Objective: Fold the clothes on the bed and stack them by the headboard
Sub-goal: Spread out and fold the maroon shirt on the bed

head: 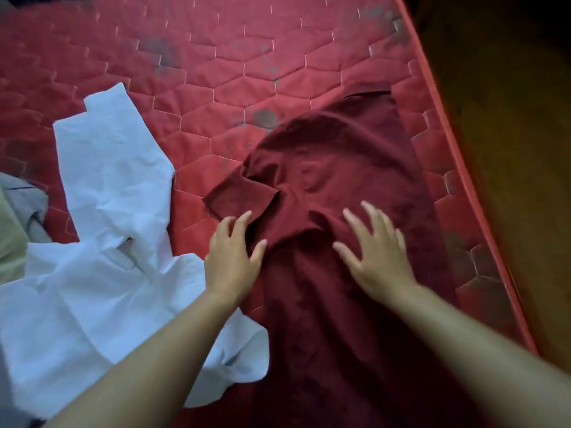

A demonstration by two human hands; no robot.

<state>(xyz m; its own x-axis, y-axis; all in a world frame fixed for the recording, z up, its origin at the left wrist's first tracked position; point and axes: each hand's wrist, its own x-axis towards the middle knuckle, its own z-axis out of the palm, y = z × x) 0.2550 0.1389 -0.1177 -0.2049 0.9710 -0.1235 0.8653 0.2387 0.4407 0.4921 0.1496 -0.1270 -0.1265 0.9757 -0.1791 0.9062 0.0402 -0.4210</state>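
A maroon shirt [340,156] is lying lengthwise on the right part of a red quilted mattress [216,57], with its collar end [367,91] pointing away from the person and its lower part running toward the near edge of the view. One short sleeve [241,196] is sticking out to the left, and the cloth beside it is bunching into creases. The shirt's right side is lying near the mattress's piped edge [448,118], beyond which a dark brown surface [509,149] is showing. The left hand [230,261] is reaching over the shirt's left margin just below the sleeve, its fingers [244,220] spreading apart and slightly bent, pinching nothing. The right hand [375,254] is extending over the middle of the shirt, its fingers [374,214] also splaying wide and gripping nothing. Whether either palm is pressing on the cloth or hanging just above it cannot be told, as both hands are showing blur. A crumpled white garment [108,186] is lying unfolded to the left of the shirt, passing under the left forearm and touching the shirt's left edge near the wrist. A grey garment [27,196] and a beige garment [9,242] are lying at the far left edge, partly cut off by the view.
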